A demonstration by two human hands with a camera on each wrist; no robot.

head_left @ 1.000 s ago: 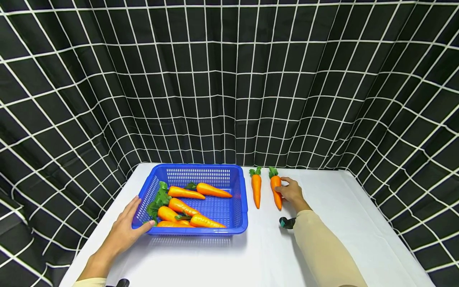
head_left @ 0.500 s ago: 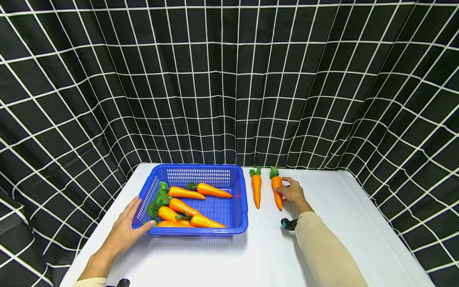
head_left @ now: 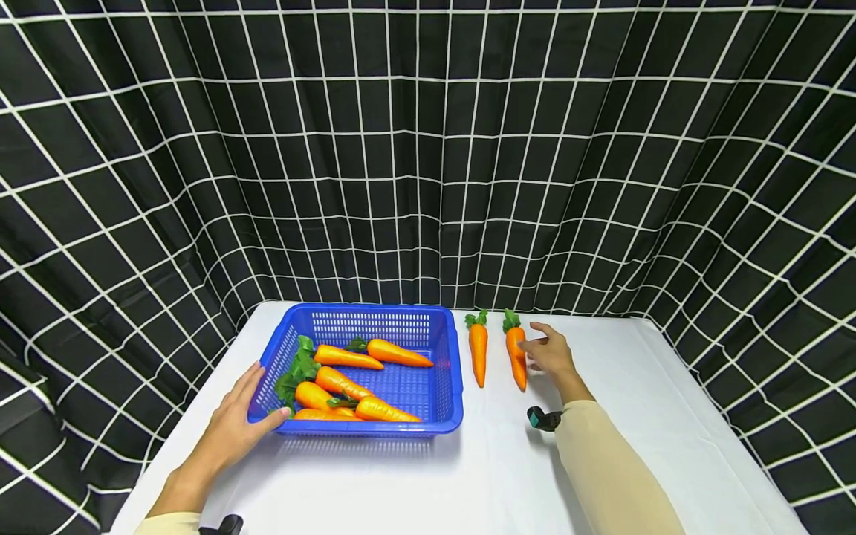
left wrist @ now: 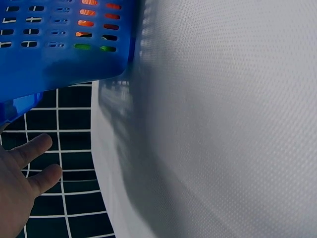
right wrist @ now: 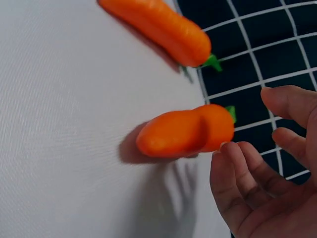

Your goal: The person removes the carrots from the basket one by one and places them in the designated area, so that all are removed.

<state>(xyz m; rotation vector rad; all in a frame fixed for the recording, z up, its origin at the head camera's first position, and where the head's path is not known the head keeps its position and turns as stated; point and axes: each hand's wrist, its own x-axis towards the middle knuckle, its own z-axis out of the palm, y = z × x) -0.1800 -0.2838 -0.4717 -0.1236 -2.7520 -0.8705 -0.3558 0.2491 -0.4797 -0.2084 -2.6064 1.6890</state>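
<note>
A blue perforated plastic basket [head_left: 438, 427] stands on the left of the table with several orange carrots [head_left: 348, 357] inside. My left hand [head_left: 230, 427] rests at its front left corner, fingers along the left rim and thumb on the front rim. Outside the basket, two carrots with green tops lie side by side, tips toward me. Beside the right-hand carrot [head_left: 516, 353] is my right hand [head_left: 551, 353], its fingers spread and fingertips close to the carrot's side. The right wrist view shows nothing between those fingers [right wrist: 223, 173]. The other carrot [head_left: 478, 349] lies between it and the basket.
A white cloth covers the table [head_left: 635, 394]. Black curtain [head_left: 428, 186] with a white grid hangs behind and at both sides, close to the table's back edge. Green leafy tops [head_left: 297, 371] lie against the basket's left wall.
The right-hand carrot has shifted slightly right. My right hand has let go of it, its fingers spreading and drawing away a little. The left hand stays at the basket.
</note>
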